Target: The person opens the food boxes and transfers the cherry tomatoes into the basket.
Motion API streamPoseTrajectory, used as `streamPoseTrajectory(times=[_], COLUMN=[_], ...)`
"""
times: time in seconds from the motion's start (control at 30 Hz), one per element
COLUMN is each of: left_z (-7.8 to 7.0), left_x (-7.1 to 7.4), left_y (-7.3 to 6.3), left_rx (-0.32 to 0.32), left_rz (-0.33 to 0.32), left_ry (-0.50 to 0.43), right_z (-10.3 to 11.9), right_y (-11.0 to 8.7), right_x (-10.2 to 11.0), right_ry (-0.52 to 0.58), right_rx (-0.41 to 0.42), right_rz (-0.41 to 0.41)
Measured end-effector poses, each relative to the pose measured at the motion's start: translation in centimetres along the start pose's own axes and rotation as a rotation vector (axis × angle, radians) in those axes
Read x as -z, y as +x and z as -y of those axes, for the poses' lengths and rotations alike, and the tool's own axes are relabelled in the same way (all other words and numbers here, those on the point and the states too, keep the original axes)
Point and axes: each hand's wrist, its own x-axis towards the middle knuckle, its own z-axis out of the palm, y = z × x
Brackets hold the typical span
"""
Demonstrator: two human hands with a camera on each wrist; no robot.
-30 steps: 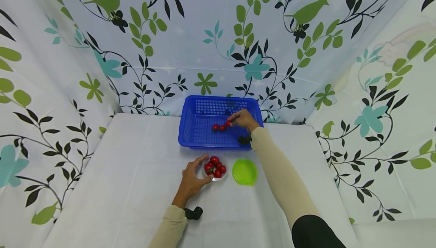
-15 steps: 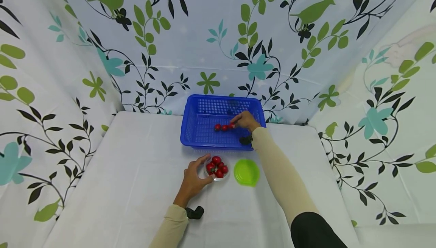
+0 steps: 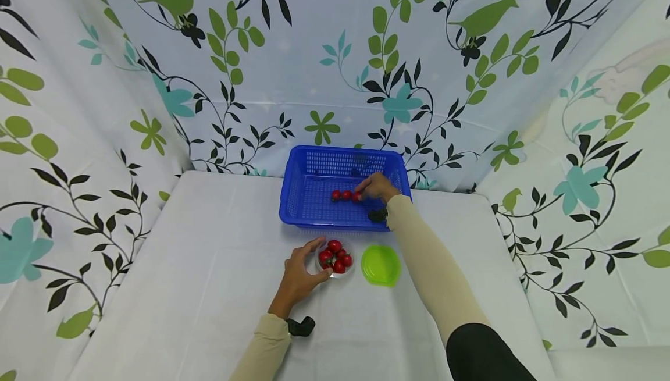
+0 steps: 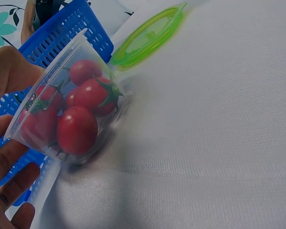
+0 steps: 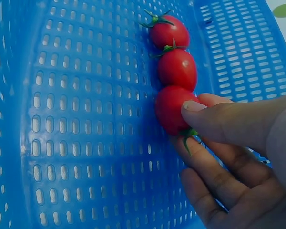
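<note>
My left hand holds a small clear plastic tub on the table, thumb and fingers around its rim. Several red cherry tomatoes with green stems lie inside it. Over the blue basket, my right hand reaches down and pinches a cherry tomato between thumb and fingers. That tomato sits at the near end of a row in the right wrist view, against a middle tomato, with a far tomato beyond.
A bright green lid lies flat on the white-covered table, right of the tub. The basket's perforated walls rise around the right hand. Behind the table hangs a leaf-and-bird patterned curtain.
The right hand has lowered its tomato to the end of the row on the basket's floor. The left hand stays at the tub; the whole head view has shifted slightly.
</note>
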Motion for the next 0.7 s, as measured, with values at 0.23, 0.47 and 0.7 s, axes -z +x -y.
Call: streamPoseTrajectory(times=[0.23,0.47,0.7], left_z=[-0.2,-0.1,0.0], left_x=[0.0,0.0,-0.1], left_y=[0.0,0.1,0.1], left_rx=[-0.004,-0.008,-0.012], left_rz=[0.001,0.000,0.004], left_ry=[0.000,0.010,0.016], right_z=[0.2,0.5,1.5], right_y=[-0.6,-1.9,-4.0], right_x=[0.3,1.0,1.9], right_ry=[-0.008,-0.073,-0.037], right_rx=[0.016,0.089,0.118], right_rz=[0.011,-0.039,-0.060])
